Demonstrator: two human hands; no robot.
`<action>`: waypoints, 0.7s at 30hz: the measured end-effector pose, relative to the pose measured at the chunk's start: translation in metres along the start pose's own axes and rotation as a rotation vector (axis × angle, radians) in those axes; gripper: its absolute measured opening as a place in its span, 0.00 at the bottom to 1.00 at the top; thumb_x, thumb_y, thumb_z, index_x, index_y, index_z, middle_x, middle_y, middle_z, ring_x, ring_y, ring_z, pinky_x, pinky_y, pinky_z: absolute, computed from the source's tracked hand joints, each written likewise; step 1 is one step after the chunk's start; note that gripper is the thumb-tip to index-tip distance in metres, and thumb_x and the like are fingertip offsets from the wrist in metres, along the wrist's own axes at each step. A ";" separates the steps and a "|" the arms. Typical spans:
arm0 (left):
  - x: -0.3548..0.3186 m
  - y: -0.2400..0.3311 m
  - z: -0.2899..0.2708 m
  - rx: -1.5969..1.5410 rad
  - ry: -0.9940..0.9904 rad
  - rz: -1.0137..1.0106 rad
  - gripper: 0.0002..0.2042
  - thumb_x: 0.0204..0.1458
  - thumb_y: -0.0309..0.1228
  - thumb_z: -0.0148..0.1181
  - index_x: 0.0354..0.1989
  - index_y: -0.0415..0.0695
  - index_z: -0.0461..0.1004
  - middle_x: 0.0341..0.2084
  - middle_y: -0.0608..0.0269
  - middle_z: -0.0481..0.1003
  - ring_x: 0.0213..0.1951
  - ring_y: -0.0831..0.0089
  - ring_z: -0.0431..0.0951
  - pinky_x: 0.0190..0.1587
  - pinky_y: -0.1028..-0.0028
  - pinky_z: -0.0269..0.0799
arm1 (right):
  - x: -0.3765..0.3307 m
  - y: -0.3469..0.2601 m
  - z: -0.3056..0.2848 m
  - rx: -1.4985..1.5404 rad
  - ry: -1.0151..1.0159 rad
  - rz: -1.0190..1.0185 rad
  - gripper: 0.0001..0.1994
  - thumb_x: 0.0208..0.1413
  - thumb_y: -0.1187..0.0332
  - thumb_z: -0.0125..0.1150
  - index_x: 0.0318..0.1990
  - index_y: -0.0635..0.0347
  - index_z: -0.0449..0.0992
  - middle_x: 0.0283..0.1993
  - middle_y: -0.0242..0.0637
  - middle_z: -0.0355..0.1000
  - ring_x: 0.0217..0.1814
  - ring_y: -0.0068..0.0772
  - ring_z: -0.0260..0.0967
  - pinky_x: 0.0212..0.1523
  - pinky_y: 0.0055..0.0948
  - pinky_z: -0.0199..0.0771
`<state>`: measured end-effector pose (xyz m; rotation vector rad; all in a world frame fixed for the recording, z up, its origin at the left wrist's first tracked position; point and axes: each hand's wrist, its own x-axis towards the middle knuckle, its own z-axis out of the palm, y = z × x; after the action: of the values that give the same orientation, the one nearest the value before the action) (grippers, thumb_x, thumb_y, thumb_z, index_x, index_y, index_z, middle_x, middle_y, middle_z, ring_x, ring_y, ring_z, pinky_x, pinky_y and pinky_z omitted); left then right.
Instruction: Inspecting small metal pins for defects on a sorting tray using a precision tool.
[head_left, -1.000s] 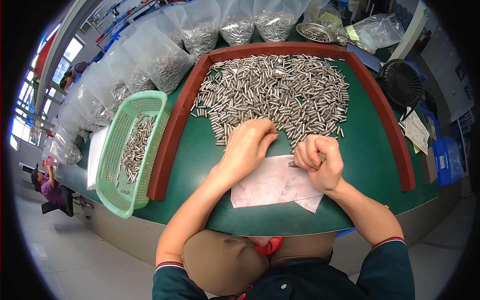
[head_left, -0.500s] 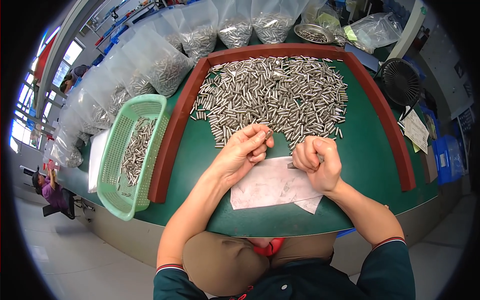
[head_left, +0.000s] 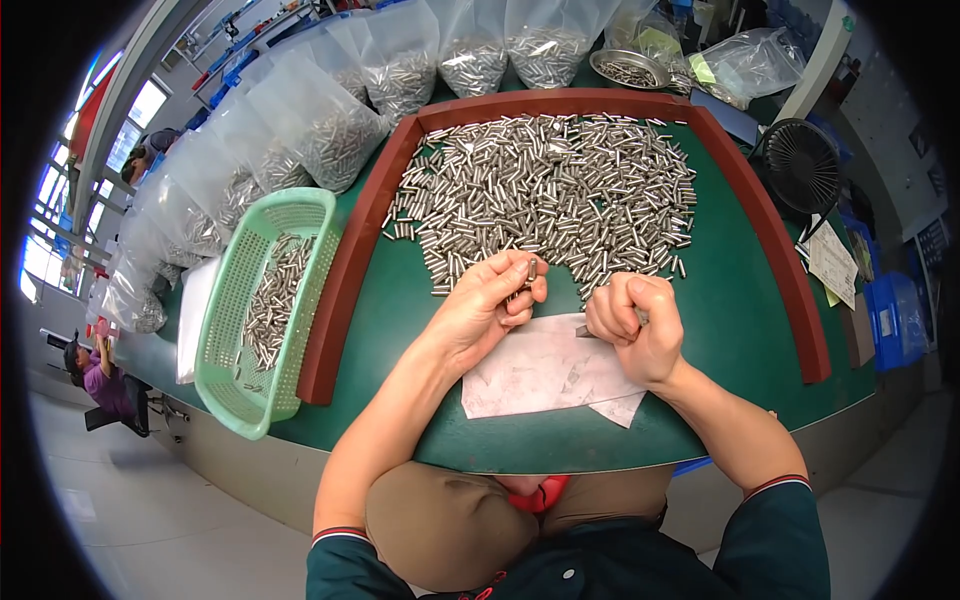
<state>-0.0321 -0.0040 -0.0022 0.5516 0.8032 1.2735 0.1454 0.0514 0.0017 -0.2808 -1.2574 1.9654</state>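
Observation:
My left hand (head_left: 492, 293) pinches a short metal pin (head_left: 532, 269) between thumb and fingertips, with the pin's end pointing up. A second bit of metal shows among its curled lower fingers. Close by on the right, my right hand (head_left: 634, 318) is closed in a fist. From the fist's left side sticks a small dark metal tip (head_left: 583, 331), seemingly another pin; the rest is hidden in the palm. Beneath both hands lies a smudged, pale pink cloth (head_left: 530, 375). Just beyond them spreads a large heap of loose metal pins (head_left: 560, 190) on the green tabletop (head_left: 410, 330).
A dark red raised frame (head_left: 345, 270) borders the heap on three sides. Left of it stands a green perforated basket (head_left: 215, 340) holding pins. Clear bags of pins (head_left: 335, 135) line the back and left. A metal bowl (head_left: 655, 72) and black fan (head_left: 800, 165) stand at right.
The pin in my left fingertips has turned more upright and shows more of its length. My right fist stays in place.

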 end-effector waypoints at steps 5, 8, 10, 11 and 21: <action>-0.005 -0.001 0.011 0.490 0.043 0.110 0.08 0.52 0.31 0.50 0.33 0.38 0.68 0.19 0.68 0.69 0.17 0.87 0.59 0.19 0.85 0.53 | 0.000 -0.004 0.001 0.039 0.004 0.018 0.17 0.50 0.66 0.36 0.11 0.56 0.51 0.09 0.27 0.46 0.13 0.18 0.39 0.16 0.21 0.41; -0.011 -0.003 0.024 1.077 0.027 0.227 0.07 0.48 0.29 0.53 0.30 0.37 0.70 0.13 0.65 0.68 0.17 0.79 0.65 0.21 0.79 0.61 | 0.001 -0.002 -0.002 0.056 0.017 0.012 0.17 0.50 0.66 0.36 0.11 0.56 0.51 0.09 0.27 0.46 0.13 0.18 0.39 0.16 0.21 0.41; -0.014 -0.003 0.031 1.370 -0.023 0.216 0.07 0.43 0.28 0.56 0.30 0.39 0.70 0.11 0.57 0.66 0.15 0.68 0.67 0.21 0.73 0.63 | 0.001 -0.001 -0.003 0.056 0.014 -0.002 0.18 0.51 0.63 0.37 0.11 0.54 0.51 0.08 0.27 0.45 0.11 0.19 0.38 0.15 0.22 0.41; -0.013 -0.007 0.031 1.431 -0.036 0.279 0.07 0.43 0.27 0.57 0.30 0.39 0.71 0.11 0.59 0.65 0.15 0.71 0.65 0.21 0.73 0.61 | 0.002 -0.002 -0.004 0.088 0.023 -0.020 0.18 0.51 0.63 0.36 0.11 0.54 0.51 0.08 0.26 0.45 0.11 0.19 0.37 0.15 0.22 0.41; -0.011 -0.018 0.028 1.493 0.034 0.409 0.05 0.40 0.25 0.58 0.21 0.39 0.69 0.13 0.56 0.69 0.17 0.61 0.69 0.21 0.66 0.63 | 0.002 -0.005 -0.006 0.236 0.074 -0.019 0.17 0.49 0.65 0.37 0.10 0.56 0.51 0.08 0.27 0.46 0.11 0.18 0.37 0.14 0.21 0.39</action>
<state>-0.0002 -0.0170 0.0034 1.9460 1.6789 0.8233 0.1500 0.0577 0.0034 -0.2200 -0.9667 2.0441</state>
